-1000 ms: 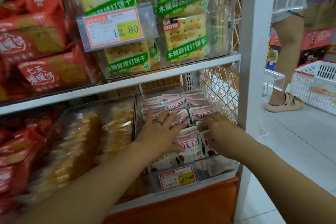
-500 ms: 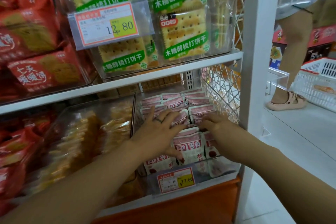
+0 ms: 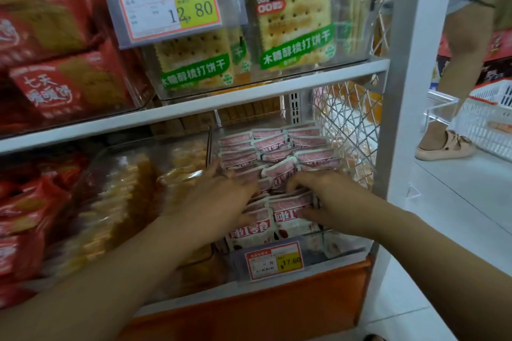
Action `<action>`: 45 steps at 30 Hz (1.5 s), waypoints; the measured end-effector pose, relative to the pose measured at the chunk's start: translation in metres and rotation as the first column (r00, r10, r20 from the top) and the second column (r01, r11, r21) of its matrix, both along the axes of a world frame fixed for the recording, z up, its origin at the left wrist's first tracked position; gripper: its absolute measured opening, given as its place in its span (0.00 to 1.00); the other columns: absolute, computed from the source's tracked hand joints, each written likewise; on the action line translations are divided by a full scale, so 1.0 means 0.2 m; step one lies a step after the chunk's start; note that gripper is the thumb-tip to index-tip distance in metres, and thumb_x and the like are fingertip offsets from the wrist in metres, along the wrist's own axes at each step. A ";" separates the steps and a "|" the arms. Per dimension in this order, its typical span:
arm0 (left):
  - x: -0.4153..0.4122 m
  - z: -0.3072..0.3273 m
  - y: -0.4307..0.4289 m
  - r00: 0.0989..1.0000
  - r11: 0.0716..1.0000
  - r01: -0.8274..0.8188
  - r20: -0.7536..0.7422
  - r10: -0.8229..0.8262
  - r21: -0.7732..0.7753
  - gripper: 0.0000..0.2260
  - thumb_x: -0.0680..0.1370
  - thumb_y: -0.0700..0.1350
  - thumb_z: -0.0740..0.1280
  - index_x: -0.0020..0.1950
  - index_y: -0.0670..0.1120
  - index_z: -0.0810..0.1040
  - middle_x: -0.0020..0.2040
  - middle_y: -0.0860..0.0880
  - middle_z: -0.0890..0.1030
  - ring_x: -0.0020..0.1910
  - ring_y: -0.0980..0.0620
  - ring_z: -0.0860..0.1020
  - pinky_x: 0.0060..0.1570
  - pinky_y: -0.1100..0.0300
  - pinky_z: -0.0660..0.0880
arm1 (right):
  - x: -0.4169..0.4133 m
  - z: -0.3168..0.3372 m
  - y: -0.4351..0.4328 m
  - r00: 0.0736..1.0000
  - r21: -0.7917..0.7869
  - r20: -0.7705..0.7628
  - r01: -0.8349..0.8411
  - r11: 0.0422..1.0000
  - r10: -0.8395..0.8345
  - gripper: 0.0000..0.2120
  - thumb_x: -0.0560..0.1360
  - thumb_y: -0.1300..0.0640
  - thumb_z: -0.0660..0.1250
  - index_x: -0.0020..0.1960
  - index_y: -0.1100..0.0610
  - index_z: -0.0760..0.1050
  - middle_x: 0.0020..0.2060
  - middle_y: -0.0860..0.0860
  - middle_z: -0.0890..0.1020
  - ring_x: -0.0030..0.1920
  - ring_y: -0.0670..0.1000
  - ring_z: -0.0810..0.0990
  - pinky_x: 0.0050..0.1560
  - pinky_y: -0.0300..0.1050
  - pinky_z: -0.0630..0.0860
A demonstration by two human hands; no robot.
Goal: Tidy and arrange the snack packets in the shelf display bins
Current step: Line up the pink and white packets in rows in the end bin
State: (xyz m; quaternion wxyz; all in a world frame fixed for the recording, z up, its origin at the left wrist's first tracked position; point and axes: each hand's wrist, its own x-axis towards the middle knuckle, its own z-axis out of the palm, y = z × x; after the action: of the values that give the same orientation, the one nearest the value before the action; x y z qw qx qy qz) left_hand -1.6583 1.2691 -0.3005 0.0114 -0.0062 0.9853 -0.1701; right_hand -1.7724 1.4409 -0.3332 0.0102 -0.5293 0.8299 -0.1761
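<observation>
Packets in pink wrappers (image 3: pixel 277 144), upright in tight rows inside a clear bin (image 3: pixel 343 246) beneath a white shelf board (image 3: pixel 249 94). Yellow-and-red price tag (image 3: pixel 274 260) clipped to the bin's front wall.

Both hands down among the packets near the front of the bin. Left hand (image 3: pixel 213 196) palm-down across the left rows, fingers (image 3: pixel 246 188) stretched out toward the middle and laid flat on the packet tops, curled round nothing; outline smeared by motion. Right hand (image 3: pixel 329 202) just beside it, fingers (image 3: pixel 299 181) bent over the top edges of a few packets and thumb pressed against the front of them, pinching that small stack together.

Golden-brown packets (image 3: pixel 122 202) in the neighbouring bin to the left, touching the left forearm. Cracker packs with green bands (image 3: pixel 296 25) in the bin above, red packs (image 3: pixel 69 83) further left. Wire mesh panel (image 3: pixel 346 124) against the bin's right side, then a white post (image 3: pixel 410 91). Beyond the post, another person's sandalled foot (image 3: pixel 443 147) near a white basket (image 3: pixel 490 116) on the floor.
</observation>
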 end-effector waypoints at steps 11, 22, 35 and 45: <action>0.02 -0.08 0.04 0.993 0.992 0.023 0.114 -0.009 -0.128 0.24 0.75 0.56 0.66 0.68 0.48 0.66 0.60 0.47 0.79 0.64 0.46 0.72 0.70 0.47 0.55 | 0.00 0.01 -0.02 0.997 0.188 0.063 0.023 0.982 -0.036 0.20 0.72 0.52 0.69 0.62 0.44 0.71 0.54 0.44 0.79 0.52 0.46 0.76 0.53 0.41 0.70; -0.18 -0.01 0.01 0.848 0.967 -0.185 0.526 0.067 0.176 0.31 0.70 0.55 0.72 0.71 0.53 0.66 0.65 0.51 0.74 0.59 0.49 0.74 0.57 0.54 0.74 | -0.03 0.02 -0.03 0.997 0.234 0.074 -0.011 0.972 -0.006 0.20 0.70 0.46 0.71 0.61 0.45 0.75 0.55 0.45 0.80 0.51 0.47 0.78 0.51 0.44 0.74; -0.19 0.03 -0.01 0.862 0.954 -0.206 0.502 0.072 0.217 0.32 0.67 0.58 0.75 0.67 0.52 0.69 0.61 0.52 0.76 0.53 0.52 0.74 0.50 0.57 0.73 | -0.04 0.03 0.03 0.965 0.101 0.254 -0.086 0.991 0.058 0.12 0.75 0.44 0.63 0.55 0.46 0.77 0.42 0.43 0.79 0.40 0.41 0.75 0.41 0.36 0.70; -0.01 0.08 -0.04 0.977 0.881 -0.136 0.209 0.044 0.453 0.22 0.73 0.57 0.69 0.66 0.56 0.71 0.59 0.57 0.78 0.54 0.58 0.76 0.55 0.58 0.75 | -0.01 0.03 0.01 0.951 0.021 0.309 0.002 1.000 -0.008 0.09 0.78 0.53 0.63 0.54 0.49 0.81 0.30 0.33 0.76 0.33 0.31 0.74 0.34 0.26 0.67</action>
State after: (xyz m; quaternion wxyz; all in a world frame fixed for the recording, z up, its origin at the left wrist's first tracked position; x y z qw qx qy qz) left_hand -1.6594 1.2604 -0.2846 0.1158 -0.0327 0.9901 0.0718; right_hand -1.7747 1.4422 -0.3280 0.1447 -0.4929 0.8213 -0.2482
